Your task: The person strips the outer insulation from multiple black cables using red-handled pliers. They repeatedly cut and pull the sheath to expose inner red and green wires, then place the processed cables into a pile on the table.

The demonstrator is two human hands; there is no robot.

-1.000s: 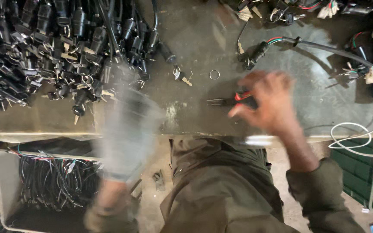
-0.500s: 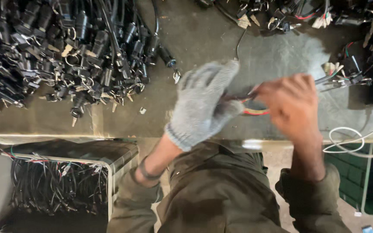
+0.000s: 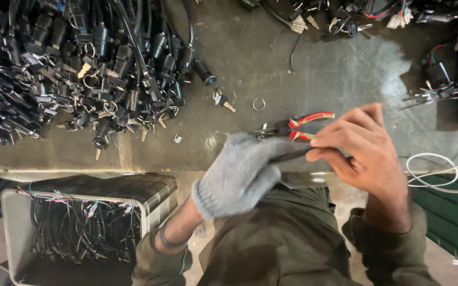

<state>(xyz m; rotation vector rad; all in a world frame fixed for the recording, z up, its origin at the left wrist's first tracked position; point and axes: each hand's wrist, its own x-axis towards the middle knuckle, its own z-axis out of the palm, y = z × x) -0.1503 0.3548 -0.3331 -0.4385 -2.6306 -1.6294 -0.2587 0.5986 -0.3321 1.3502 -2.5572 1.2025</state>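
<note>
My left hand (image 3: 245, 172), in a grey knitted glove, is closed over the near end of a thin dark cable (image 3: 294, 154) at the bench's front edge. My bare right hand (image 3: 369, 151) pinches the same cable's other end between thumb and fingers. Just beyond the two hands, pliers with red and yellow handles (image 3: 299, 127) lie on the metal bench (image 3: 319, 69), jaws pointing left, close to my right fingertips. What the glove covers is hidden.
A big heap of black key switches with cables and keys (image 3: 80, 74) fills the bench's left. A loose key (image 3: 223, 100) and a ring (image 3: 259, 104) lie mid-bench. More wired parts (image 3: 441, 85) sit right. A grey crate of black wires (image 3: 75, 233) stands below left; a white cable (image 3: 436, 172) loops right.
My gloved left hand rose from below the bench to meet my right hand. The pliers, held in my right hand before, now lie on the bench.
</note>
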